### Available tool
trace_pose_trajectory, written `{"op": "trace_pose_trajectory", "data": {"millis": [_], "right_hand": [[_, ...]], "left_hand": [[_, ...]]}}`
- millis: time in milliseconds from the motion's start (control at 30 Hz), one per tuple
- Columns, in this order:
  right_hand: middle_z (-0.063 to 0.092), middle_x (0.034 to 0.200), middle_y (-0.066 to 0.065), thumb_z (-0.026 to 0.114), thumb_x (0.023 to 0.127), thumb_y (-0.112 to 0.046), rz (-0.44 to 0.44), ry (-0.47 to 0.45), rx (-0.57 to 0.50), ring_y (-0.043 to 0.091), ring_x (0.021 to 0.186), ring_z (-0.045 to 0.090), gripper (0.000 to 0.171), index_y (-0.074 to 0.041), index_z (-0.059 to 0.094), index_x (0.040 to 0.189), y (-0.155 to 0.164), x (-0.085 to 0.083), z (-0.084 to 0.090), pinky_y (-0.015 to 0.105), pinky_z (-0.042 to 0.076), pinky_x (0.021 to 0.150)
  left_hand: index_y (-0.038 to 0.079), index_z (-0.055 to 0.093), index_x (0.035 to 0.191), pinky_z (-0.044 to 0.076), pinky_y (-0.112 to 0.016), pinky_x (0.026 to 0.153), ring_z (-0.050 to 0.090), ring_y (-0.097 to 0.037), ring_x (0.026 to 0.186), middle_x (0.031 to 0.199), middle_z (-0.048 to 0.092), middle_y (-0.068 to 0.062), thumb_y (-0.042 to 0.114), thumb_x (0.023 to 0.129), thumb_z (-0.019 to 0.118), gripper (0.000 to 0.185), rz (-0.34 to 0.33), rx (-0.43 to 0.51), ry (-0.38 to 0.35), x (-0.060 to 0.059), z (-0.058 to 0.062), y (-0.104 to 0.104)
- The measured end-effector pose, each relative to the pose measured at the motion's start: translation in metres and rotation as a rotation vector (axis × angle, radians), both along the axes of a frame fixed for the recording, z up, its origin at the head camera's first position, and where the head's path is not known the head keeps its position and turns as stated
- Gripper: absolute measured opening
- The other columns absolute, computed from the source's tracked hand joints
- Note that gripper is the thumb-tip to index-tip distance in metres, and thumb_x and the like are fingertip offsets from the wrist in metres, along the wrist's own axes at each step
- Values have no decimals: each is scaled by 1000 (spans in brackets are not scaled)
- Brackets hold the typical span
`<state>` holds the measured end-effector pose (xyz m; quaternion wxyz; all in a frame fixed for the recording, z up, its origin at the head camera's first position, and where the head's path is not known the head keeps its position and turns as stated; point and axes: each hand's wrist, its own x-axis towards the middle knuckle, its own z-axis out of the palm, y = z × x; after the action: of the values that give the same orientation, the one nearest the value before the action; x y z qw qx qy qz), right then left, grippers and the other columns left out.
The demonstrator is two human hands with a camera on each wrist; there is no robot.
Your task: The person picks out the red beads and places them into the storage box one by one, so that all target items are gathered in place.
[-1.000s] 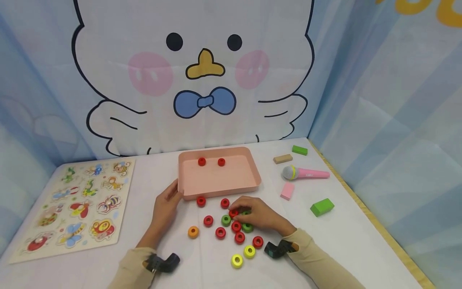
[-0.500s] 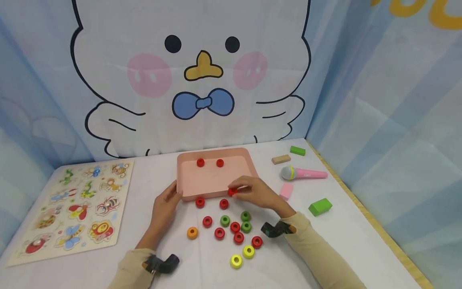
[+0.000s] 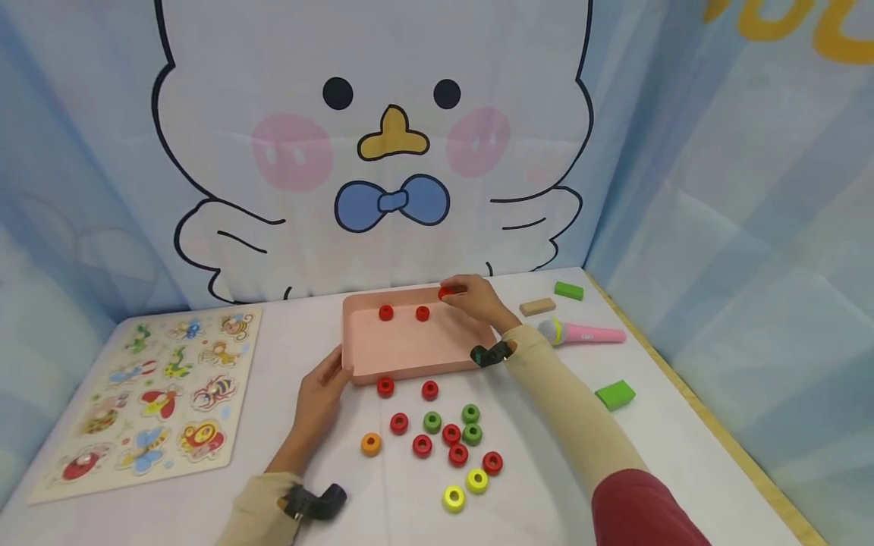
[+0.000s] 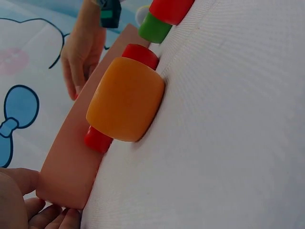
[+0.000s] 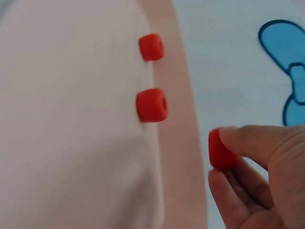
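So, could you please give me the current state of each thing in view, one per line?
Right hand: pinches a red ring at the tray's far edge.
Left hand: rests against the pink tray's near left corner.
Pink tray: flat on the table, two red rings inside.
Loose rings: flat on the table before the tray.
Puzzle board: flat, pieces seated.
Toy microphone: lying on its side.

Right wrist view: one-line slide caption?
Right hand pinches a red bead over the pink tray's rim; two red beads inside.
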<state>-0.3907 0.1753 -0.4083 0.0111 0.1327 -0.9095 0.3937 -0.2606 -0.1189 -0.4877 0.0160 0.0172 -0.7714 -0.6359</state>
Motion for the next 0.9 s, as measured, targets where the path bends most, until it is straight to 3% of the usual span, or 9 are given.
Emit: {"op": "trace_pose_trajectory", "data": {"millis": [300, 667, 900], "right_hand": [[62, 121, 13, 63, 94, -11, -68, 5, 103, 26, 113, 57, 31, -4, 66, 125, 4, -15, -25, 38, 46, 102], [60, 122, 10, 62, 96, -11, -58, -91, 294, 25, 106, 53, 35, -6, 62, 131, -8, -18, -27, 39, 44, 104], [60, 122, 11, 62, 96, -13, -50, -73, 305, 25, 106, 54, 35, -5, 61, 131, -8, -19, -29, 39, 43, 105]], "left_hand": [[11, 37, 153, 39, -35, 108, 38, -21, 139, 153, 39, -6, 25, 102, 54, 55, -15, -12, 7, 1, -1, 2], [11, 37, 153, 40, -35, 107, 38, -20, 139, 153, 39, -5, 25, 102, 53, 55, -3, -27, 3, 0, 1, -1], [12, 36, 153, 41, -35, 107, 38, -21, 139, 153, 39, -5, 25, 102, 53, 55, 10, -35, -5, 1, 2, 0]]}}
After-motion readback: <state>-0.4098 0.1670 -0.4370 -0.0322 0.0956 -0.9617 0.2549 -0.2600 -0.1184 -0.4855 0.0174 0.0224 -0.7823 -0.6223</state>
